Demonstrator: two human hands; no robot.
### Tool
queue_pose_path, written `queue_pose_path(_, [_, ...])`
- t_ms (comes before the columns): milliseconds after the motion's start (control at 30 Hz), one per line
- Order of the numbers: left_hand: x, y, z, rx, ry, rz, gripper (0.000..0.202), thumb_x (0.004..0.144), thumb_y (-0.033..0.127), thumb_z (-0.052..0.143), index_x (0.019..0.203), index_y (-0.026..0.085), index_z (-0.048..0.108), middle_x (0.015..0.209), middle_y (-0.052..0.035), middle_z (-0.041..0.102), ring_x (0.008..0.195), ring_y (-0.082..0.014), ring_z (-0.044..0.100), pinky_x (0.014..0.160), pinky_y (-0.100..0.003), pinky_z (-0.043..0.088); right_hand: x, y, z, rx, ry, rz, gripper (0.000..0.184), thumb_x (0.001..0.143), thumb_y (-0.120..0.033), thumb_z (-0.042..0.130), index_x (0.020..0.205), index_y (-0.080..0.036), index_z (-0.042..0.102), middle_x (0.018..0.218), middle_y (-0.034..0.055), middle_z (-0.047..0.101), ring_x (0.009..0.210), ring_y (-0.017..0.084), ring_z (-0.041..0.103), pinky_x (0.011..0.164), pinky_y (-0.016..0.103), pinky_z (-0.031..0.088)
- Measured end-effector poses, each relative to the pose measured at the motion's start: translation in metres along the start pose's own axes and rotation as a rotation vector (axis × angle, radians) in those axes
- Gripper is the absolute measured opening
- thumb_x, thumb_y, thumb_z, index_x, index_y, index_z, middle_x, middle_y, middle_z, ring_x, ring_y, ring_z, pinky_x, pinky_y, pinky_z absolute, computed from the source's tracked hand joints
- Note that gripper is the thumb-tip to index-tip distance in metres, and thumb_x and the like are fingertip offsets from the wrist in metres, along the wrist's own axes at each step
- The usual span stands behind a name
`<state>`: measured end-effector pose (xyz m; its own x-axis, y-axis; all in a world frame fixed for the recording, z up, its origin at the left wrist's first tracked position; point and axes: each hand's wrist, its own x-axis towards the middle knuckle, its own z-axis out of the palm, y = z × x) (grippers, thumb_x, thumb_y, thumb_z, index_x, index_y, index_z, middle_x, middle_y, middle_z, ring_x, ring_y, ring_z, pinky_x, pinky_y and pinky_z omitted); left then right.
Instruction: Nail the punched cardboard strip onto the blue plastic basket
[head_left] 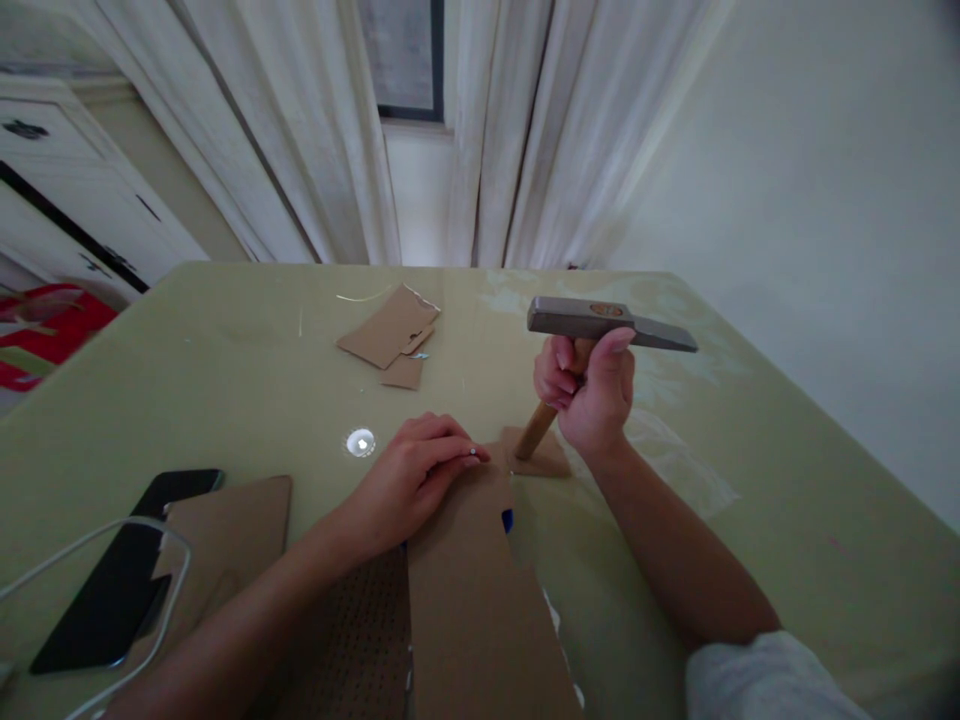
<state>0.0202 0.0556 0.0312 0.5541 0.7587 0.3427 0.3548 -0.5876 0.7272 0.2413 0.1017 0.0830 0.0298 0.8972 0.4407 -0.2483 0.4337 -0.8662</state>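
Observation:
My right hand (596, 390) is wrapped around a hammer (581, 317) close under its grey metal head. The wooden handle slants down to the left, its end over a small cardboard piece (551, 456). My left hand (420, 470) rests on a long strip of brown cardboard (480, 620), thumb and forefinger pinched on what looks like a nail (473, 452). Only its small shiny round head shows between the fingertips; the shank is hidden. A blue bit (508, 520) sticks out at the strip's right edge. The hammer head is held above and to the right of the nail, apart from it.
Loose cardboard scraps (390, 328) lie toward the back of the pale green table (247, 370). At the left are a black phone (112, 590), another cardboard piece (232, 525) and a white cable (180, 545). A dotted brown board (360, 635) lies beside the strip.

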Motion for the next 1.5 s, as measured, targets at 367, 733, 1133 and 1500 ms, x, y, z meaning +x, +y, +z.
queue_pose_path(367, [-0.002, -0.001, 0.003, 0.015, 0.028, 0.021, 0.027, 0.113, 0.022, 0.058, 0.105, 0.021, 0.083, 0.1, -0.0065, 0.076, 0.095, -0.0206, 0.068, 0.087, -0.034, 0.051, -0.013, -0.077, -0.007, -0.876, -0.631, 0.135, 0.047, 0.116, -0.051, 0.052, 0.087, -0.019, 0.071, 0.077, 0.0033, 0.07, 0.07, 0.017, 0.059, 0.067, 0.03, 0.038])
queue_pose_path(733, [-0.002, -0.006, 0.006, 0.01, 0.028, 0.022, 0.029, 0.114, 0.024, 0.056, 0.098, 0.02, 0.08, 0.103, -0.0091, 0.076, 0.102, -0.0238, 0.067, 0.09, -0.037, 0.052, -0.021, -0.067, 0.006, -1.334, -0.853, 0.136, 0.049, 0.119, -0.051, 0.045, 0.109, -0.02, 0.081, 0.094, 0.0094, 0.085, 0.078, 0.023, 0.072, 0.072, 0.035, 0.037])
queue_pose_path(1133, [-0.003, -0.005, 0.005, 0.003, 0.013, -0.003, 0.029, 0.114, 0.028, 0.057, 0.101, 0.021, 0.081, 0.107, -0.0103, 0.078, 0.103, -0.0242, 0.067, 0.092, -0.039, 0.054, -0.027, -0.068, 0.005, -1.319, -0.831, 0.132, 0.054, 0.117, -0.058, 0.042, 0.104, -0.026, 0.083, 0.09, 0.01, 0.083, 0.072, 0.025, 0.065, 0.068, 0.039, 0.035])
queue_pose_path(1500, [-0.004, -0.007, 0.008, -0.034, 0.005, -0.008, 0.027, 0.113, 0.025, 0.057, 0.1, 0.02, 0.08, 0.11, -0.0103, 0.074, 0.106, -0.0238, 0.067, 0.092, -0.037, 0.054, -0.032, -0.067, 0.006, -1.477, -0.868, 0.078, 0.056, 0.119, -0.057, 0.037, 0.115, -0.022, 0.08, 0.091, 0.0105, 0.084, 0.068, 0.023, 0.069, 0.063, 0.04, 0.027])
